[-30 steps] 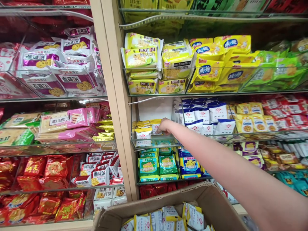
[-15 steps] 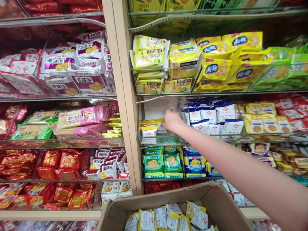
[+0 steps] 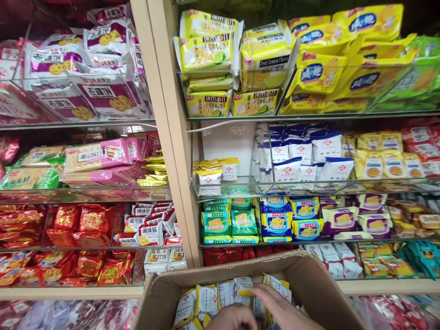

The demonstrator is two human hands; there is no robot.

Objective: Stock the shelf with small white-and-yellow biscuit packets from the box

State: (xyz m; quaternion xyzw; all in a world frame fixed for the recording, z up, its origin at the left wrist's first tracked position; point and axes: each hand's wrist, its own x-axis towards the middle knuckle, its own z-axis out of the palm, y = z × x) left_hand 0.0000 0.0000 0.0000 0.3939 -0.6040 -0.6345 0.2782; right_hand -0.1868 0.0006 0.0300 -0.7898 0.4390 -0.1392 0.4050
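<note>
My right hand (image 3: 277, 306) is down in an open cardboard box (image 3: 309, 284) at the bottom of the view. Its fingers lie stretched out over white-and-yellow snack packets (image 3: 206, 299) that stand packed in the box. My left hand (image 3: 231, 319) shows beside it only as a rounded back at the bottom edge, its fingers hidden. A few matching white-and-yellow packets (image 3: 220, 170) sit at the left end of the glass shelf (image 3: 240, 190) above the box, with bare room beside them.
White-and-blue packets (image 3: 302, 158) fill the neighbouring compartment. Yellow lemon biscuit packs (image 3: 213, 59) sit on the shelf above and green and blue packs (image 3: 240, 222) below. A beige upright post (image 3: 165, 137) separates this bay from the left bay of purple, pink and red packs.
My right arm has pulled back from the glass shelf and dropped into the box. The view has tilted downward, and a second hand now shows at the bottom edge.
</note>
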